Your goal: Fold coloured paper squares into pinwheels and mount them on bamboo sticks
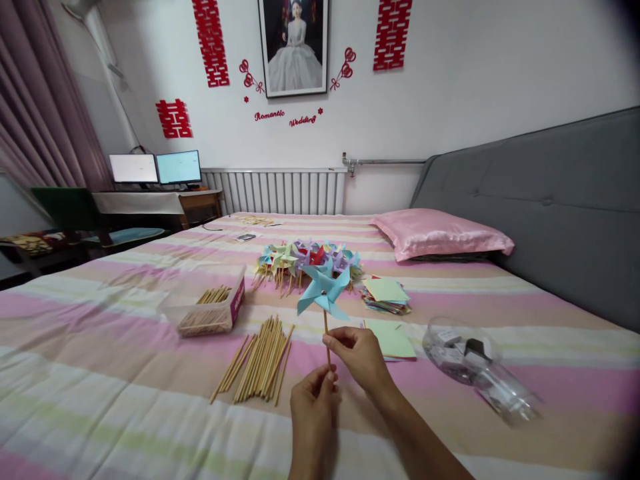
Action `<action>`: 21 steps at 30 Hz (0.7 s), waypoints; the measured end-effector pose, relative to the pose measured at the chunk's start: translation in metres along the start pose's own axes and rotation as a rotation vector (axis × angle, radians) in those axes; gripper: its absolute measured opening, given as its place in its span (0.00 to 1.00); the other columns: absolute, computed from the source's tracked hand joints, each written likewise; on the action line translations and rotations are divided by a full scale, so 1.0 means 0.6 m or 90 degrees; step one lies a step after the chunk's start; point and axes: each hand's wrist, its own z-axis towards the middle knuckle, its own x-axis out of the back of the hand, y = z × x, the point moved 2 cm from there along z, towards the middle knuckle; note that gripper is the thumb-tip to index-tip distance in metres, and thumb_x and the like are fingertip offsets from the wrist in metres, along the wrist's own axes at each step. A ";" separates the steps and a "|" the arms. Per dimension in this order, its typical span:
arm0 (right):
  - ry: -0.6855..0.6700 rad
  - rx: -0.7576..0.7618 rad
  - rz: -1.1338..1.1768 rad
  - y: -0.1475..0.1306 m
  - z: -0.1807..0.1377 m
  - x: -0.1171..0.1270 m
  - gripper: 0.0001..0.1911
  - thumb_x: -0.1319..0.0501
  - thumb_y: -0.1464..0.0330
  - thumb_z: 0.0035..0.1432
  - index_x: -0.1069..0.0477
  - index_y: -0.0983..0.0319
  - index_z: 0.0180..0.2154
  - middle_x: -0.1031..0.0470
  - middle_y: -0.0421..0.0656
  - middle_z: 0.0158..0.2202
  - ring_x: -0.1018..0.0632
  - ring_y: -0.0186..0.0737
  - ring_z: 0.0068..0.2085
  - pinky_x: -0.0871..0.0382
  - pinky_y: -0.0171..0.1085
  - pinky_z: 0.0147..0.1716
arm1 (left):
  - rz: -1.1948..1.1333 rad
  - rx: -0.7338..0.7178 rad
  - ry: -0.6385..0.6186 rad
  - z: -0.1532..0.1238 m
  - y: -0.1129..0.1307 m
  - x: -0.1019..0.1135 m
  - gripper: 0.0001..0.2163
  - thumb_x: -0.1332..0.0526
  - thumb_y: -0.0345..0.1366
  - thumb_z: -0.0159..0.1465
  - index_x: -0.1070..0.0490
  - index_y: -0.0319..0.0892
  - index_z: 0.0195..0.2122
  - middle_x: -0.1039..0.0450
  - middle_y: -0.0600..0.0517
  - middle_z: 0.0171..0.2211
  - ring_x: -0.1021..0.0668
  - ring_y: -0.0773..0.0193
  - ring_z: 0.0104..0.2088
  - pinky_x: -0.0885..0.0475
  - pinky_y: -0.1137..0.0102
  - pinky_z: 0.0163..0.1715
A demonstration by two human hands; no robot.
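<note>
A light blue paper pinwheel point(323, 289) stands upright on a thin wooden stick above the striped bed. My right hand point(361, 357) pinches the stick just below the wheel. My left hand point(313, 405) is closed around the stick's lower end. Beyond the pinwheel lies a heap of finished pinwheels point(307, 260) in several colours. Loose wooden sticks point(259, 360) lie in a bundle left of my hands.
A carton of sticks point(213, 310) sits at the left. Stacks of coloured paper squares point(386, 295) and a green sheet point(394, 341) lie to the right, next to a clear plastic container point(473, 360). A pink pillow point(440, 235) and grey headboard point(550, 200) lie beyond.
</note>
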 end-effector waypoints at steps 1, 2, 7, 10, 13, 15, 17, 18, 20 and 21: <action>-0.009 -0.001 0.001 0.000 -0.001 -0.002 0.11 0.35 0.63 0.47 0.22 0.65 0.29 0.19 0.48 0.28 0.21 0.45 0.30 0.29 0.39 0.31 | -0.002 0.002 0.003 0.000 0.002 0.001 0.16 0.28 0.42 0.41 0.19 0.35 0.28 0.22 0.43 0.25 0.27 0.65 0.23 0.31 0.71 0.25; -0.021 -0.006 0.005 0.000 -0.003 -0.005 0.10 0.35 0.64 0.47 0.22 0.65 0.28 0.20 0.47 0.27 0.21 0.44 0.28 0.29 0.38 0.30 | -0.004 -0.001 0.008 0.000 0.004 0.002 0.16 0.29 0.42 0.41 0.19 0.35 0.29 0.23 0.44 0.24 0.27 0.65 0.22 0.32 0.71 0.24; -0.087 -0.034 0.007 0.000 -0.012 -0.022 0.07 0.36 0.67 0.46 0.24 0.65 0.27 0.22 0.46 0.24 0.22 0.42 0.24 0.30 0.36 0.26 | 0.033 -0.046 0.036 0.005 0.009 0.013 0.17 0.31 0.43 0.45 0.19 0.35 0.32 0.21 0.44 0.26 0.26 0.64 0.23 0.31 0.70 0.27; -0.102 -0.022 -0.016 -0.001 -0.016 -0.030 0.07 0.37 0.68 0.47 0.24 0.66 0.26 0.22 0.46 0.23 0.21 0.44 0.26 0.30 0.37 0.27 | 0.068 -0.068 0.024 0.012 0.007 0.024 0.17 0.32 0.45 0.47 0.19 0.36 0.33 0.20 0.44 0.28 0.24 0.61 0.25 0.30 0.68 0.29; -0.080 -0.001 -0.040 -0.001 -0.011 -0.032 0.09 0.38 0.67 0.49 0.23 0.65 0.27 0.21 0.46 0.24 0.21 0.44 0.27 0.30 0.37 0.29 | 0.092 -0.094 0.004 0.020 0.008 0.037 0.18 0.33 0.45 0.49 0.19 0.37 0.35 0.20 0.43 0.32 0.23 0.60 0.27 0.29 0.67 0.32; -0.046 0.013 -0.069 0.001 0.000 -0.027 0.10 0.39 0.65 0.49 0.23 0.65 0.27 0.21 0.46 0.24 0.21 0.44 0.28 0.30 0.37 0.30 | 0.111 -0.103 0.012 0.024 0.011 0.047 0.18 0.32 0.46 0.48 0.20 0.38 0.36 0.20 0.43 0.32 0.23 0.59 0.27 0.29 0.67 0.31; -0.001 0.015 -0.109 0.006 0.021 -0.017 0.10 0.39 0.64 0.50 0.23 0.64 0.28 0.21 0.45 0.24 0.21 0.43 0.27 0.30 0.37 0.30 | 0.143 -0.107 0.023 0.026 0.015 0.058 0.19 0.32 0.46 0.48 0.20 0.38 0.36 0.21 0.44 0.30 0.24 0.59 0.26 0.29 0.67 0.30; 0.028 0.013 -0.137 0.009 0.035 -0.012 0.11 0.39 0.64 0.51 0.23 0.64 0.29 0.20 0.45 0.25 0.21 0.43 0.28 0.30 0.36 0.31 | 0.160 -0.113 0.025 0.027 0.017 0.064 0.19 0.32 0.47 0.48 0.20 0.38 0.36 0.21 0.44 0.28 0.24 0.60 0.25 0.29 0.67 0.29; 0.061 -0.010 -0.216 0.017 0.068 -0.003 0.11 0.40 0.64 0.51 0.22 0.64 0.30 0.20 0.44 0.26 0.20 0.42 0.30 0.30 0.35 0.31 | 0.190 -0.138 0.036 0.029 0.021 0.075 0.18 0.34 0.47 0.50 0.20 0.39 0.35 0.22 0.45 0.26 0.25 0.60 0.24 0.29 0.67 0.28; 0.071 -0.021 -0.240 0.021 0.086 -0.001 0.10 0.40 0.65 0.51 0.22 0.64 0.30 0.20 0.43 0.26 0.20 0.42 0.30 0.30 0.34 0.32 | 0.203 -0.154 0.046 0.030 0.022 0.080 0.18 0.34 0.48 0.50 0.20 0.39 0.34 0.23 0.45 0.26 0.26 0.60 0.23 0.30 0.67 0.28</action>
